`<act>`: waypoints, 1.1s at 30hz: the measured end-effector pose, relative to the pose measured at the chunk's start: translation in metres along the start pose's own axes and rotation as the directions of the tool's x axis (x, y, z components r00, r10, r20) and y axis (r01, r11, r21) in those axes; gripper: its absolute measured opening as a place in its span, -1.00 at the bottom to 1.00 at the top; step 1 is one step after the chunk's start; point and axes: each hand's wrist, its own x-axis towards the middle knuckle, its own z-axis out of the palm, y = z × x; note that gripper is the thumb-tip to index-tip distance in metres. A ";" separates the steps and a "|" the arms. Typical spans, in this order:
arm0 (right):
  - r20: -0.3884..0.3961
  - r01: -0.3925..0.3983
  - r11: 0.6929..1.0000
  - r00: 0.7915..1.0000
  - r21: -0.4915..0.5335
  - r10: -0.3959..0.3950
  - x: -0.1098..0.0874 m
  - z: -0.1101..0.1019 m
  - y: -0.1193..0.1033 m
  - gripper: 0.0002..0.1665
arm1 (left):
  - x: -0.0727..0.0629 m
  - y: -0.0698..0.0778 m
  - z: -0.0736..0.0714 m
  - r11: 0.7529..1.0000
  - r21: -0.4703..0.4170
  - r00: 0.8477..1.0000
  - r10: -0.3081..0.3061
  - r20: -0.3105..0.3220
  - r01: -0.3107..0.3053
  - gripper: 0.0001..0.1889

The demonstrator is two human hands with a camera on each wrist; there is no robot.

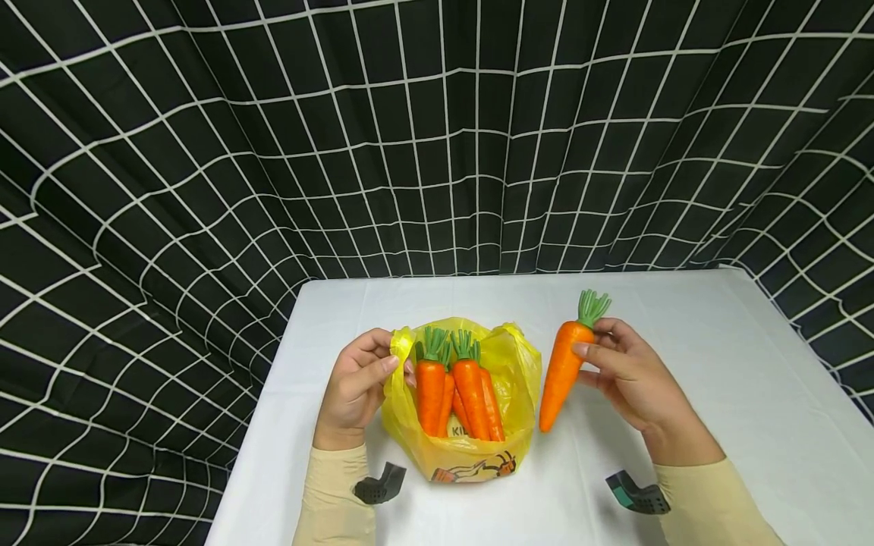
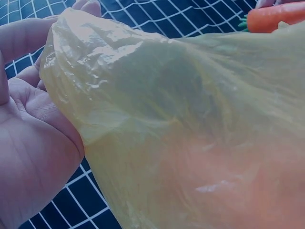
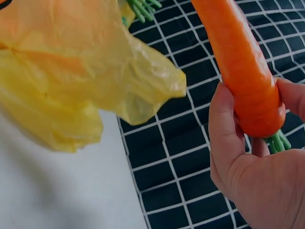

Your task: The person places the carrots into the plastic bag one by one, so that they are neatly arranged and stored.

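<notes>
A yellow plastic bag (image 1: 460,461) sits with its mouth wide on the table, several orange carrots (image 1: 470,394) standing inside, green tops up. My left hand (image 1: 358,383) pinches the bag's left edge between thumb and fingers; the left wrist view shows the thin plastic (image 2: 124,95) stretched away from that hand (image 2: 38,138). To the right of the bag, my right hand (image 1: 624,371) grips another carrot (image 1: 565,371) near its top, tip pointing down. In the right wrist view, thumb and fingers of the hand (image 3: 262,176) wrap the thick end of this carrot (image 3: 245,71).
A white cloth covers the table (image 1: 724,341). Black curtain with a white grid (image 1: 444,152) rises behind it and along both sides. Small dark devices are worn at the left wrist (image 1: 380,485) and right wrist (image 1: 638,494).
</notes>
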 end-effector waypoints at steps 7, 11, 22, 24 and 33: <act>0.010 -0.005 0.999 1.000 -0.053 0.006 0.000 0.014 -0.004 -0.50 | 0.000 -0.001 0.000 1.000 -0.002 1.000 0.001 0.002 -0.001 -0.57; 0.018 -0.003 0.998 1.000 -0.068 0.004 0.001 0.021 -0.005 -0.50 | 0.000 0.000 -0.001 1.000 -0.004 1.000 0.003 0.002 -0.003 -0.57; 0.029 0.014 0.995 1.000 -0.098 -0.011 0.003 0.039 -0.013 -0.47 | 0.000 0.000 0.000 1.000 0.000 1.000 0.000 -0.003 0.000 -0.57; 0.027 0.016 0.995 1.000 -0.100 -0.013 0.004 0.042 -0.014 -0.45 | 0.000 0.000 0.000 1.000 0.000 1.000 -0.001 -0.005 0.001 -0.57; 0.026 0.030 0.994 0.999 -0.107 -0.027 0.011 0.055 -0.015 -0.44 | 0.000 0.001 0.000 1.000 -0.003 1.000 -0.003 -0.010 0.003 -0.56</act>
